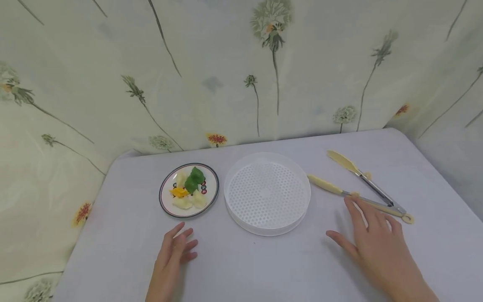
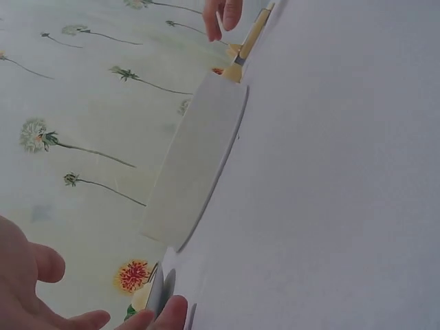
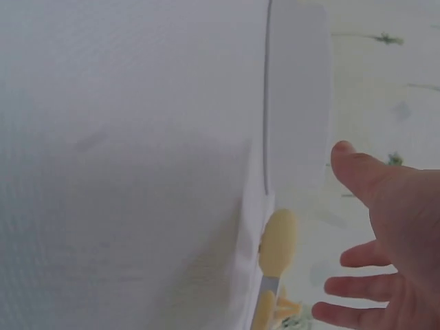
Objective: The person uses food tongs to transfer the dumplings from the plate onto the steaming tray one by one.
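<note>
My left hand point(image 1: 170, 260) hangs with fingers loosely bent and holds nothing, just in front of a small dark-rimmed plate point(image 1: 164, 206). On that plate lie several pale dumpling-like pieces point(image 1: 183, 203), a green leafy piece point(image 1: 194, 179) and an orange piece point(image 1: 179, 192). Spread-fingered and holding nothing, my right hand point(image 1: 377, 247) is beside the metal tongs point(image 1: 377, 188), whose cream-yellow arms stand apart; whether its fingertips touch them I cannot tell. Between both hands, farther back, sits a round white perforated steamer tray point(image 1: 266, 191). Its side wall point(image 2: 196, 158) shows in the left wrist view.
A white cloth point(image 1: 256, 268) covers the table. Behind the far edge hangs a curtain point(image 1: 211, 84) printed with dandelions and flowers, which also runs along the left and right sides. The tongs' hinged end points toward the right front.
</note>
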Available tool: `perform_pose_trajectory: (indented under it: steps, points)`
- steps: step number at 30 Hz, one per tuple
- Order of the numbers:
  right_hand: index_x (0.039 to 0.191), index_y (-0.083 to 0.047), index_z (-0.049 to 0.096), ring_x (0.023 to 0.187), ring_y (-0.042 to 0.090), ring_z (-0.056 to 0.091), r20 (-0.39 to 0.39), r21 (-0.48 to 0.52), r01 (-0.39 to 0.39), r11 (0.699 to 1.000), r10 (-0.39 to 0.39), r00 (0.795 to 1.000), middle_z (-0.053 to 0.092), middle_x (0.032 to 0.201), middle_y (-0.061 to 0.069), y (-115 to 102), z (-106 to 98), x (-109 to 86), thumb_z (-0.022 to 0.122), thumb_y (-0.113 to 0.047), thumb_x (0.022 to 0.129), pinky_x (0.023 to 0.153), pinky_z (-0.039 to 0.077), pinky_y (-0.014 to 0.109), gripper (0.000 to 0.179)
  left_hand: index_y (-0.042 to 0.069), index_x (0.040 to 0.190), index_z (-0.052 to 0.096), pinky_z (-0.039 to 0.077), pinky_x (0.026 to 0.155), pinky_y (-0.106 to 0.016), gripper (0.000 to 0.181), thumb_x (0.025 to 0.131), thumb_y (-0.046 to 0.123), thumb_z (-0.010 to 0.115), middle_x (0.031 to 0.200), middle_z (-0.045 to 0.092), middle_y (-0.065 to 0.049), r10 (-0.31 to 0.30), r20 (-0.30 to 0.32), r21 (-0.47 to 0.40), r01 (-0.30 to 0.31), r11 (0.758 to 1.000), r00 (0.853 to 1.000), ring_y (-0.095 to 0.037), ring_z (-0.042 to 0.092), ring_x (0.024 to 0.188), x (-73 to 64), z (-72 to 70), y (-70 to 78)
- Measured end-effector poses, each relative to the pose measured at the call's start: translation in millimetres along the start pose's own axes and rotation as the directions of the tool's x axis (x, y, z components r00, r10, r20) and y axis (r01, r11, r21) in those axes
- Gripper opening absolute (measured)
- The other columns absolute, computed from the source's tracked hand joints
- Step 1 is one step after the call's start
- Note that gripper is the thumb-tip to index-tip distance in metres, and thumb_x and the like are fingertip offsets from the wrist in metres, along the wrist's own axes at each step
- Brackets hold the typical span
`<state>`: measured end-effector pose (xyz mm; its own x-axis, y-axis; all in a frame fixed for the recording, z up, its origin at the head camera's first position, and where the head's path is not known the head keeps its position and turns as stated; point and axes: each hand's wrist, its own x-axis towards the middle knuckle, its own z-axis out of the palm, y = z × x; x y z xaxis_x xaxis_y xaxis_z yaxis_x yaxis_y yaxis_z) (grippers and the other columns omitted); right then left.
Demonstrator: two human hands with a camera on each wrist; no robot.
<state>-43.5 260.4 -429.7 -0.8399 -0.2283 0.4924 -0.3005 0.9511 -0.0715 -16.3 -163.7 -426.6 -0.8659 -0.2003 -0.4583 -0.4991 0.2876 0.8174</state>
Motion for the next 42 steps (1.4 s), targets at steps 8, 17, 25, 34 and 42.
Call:
perform_pose_trajectory:
  steps: [8,17,25,34,42]
  points:
    - [0.143,-0.004,0.048,0.125,0.039,0.052,0.043,0.030,-0.064,0.998,0.062,0.997,0.054,0.142,0.020,15,8,2.4,0.076,-0.053,0.079,0.089,0.041,0.063,0.085,0.015,0.159,0.019,0.058,0.107,-0.034,0.072,0.104,0.055,0.042,0.157,0.045,-0.016,-0.015,0.113,-0.324,0.051,0.945,0.993,-0.024,0.062,0.129,15.5,-5.9,-0.3]
    - [0.144,-0.005,0.047,0.126,0.043,0.049,0.090,0.006,-0.119,0.993,0.118,0.989,0.053,0.143,0.021,32,10,9.8,0.076,-0.047,0.084,0.089,0.037,0.063,0.079,0.011,0.162,0.013,0.053,0.115,-0.035,0.075,0.105,0.052,0.040,0.161,0.039,-0.014,-0.052,0.197,-0.545,0.153,0.824,0.979,-0.027,0.056,0.137,31.1,-17.8,-4.9]
    - [0.147,0.002,0.041,0.129,0.047,0.040,0.158,-0.031,-0.191,0.981,0.193,0.968,0.046,0.143,0.030,52,8,10.9,0.072,-0.051,0.087,0.095,0.029,0.071,0.086,0.014,0.162,0.021,0.050,0.117,-0.033,0.058,0.110,0.037,0.028,0.165,0.035,-0.010,-0.043,0.225,-0.705,0.193,0.682,0.973,-0.029,0.051,0.143,38.3,-28.8,-10.6]
    - [0.148,0.007,0.035,0.123,0.061,0.039,0.332,-0.107,-0.267,0.958,0.288,0.898,0.040,0.142,0.040,85,8,18.7,0.061,-0.062,0.092,0.084,0.032,0.082,0.093,0.013,0.162,0.019,0.048,0.119,-0.031,0.057,0.111,0.035,0.027,0.167,0.031,-0.007,-0.001,0.247,-0.753,0.192,0.630,0.969,-0.025,0.051,0.143,43.2,-37.4,-9.5]
    - [0.146,0.008,0.037,0.114,0.063,0.047,0.349,-0.102,-0.267,0.958,0.286,0.893,0.045,0.138,0.040,97,13,26.4,0.063,-0.064,0.090,0.075,0.037,0.083,0.094,0.014,0.161,0.025,0.049,0.118,-0.031,0.055,0.110,0.034,0.029,0.166,0.035,-0.006,-0.027,0.229,-0.765,0.197,0.613,0.973,-0.022,0.057,0.137,43.3,-37.2,-9.8]
